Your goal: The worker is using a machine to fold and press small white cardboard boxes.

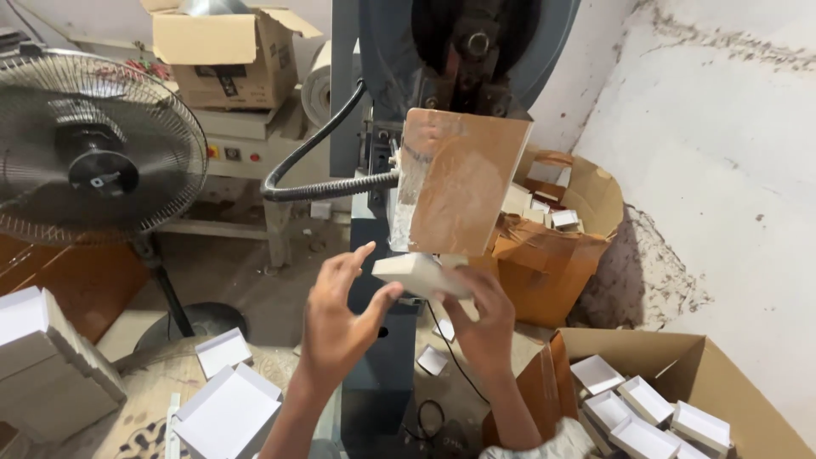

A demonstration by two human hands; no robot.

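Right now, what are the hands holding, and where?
A small white box. The right hand holds its underside and right end; the left hand touches its left end.

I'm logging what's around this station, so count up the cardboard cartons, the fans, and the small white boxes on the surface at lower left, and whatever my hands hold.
Brown cardboard cartons: 3, top left, behind the machine, lower right
Fans: 1
Open white boxes at lower left: 2
White box between left hand and right hand: 1
Total: 7
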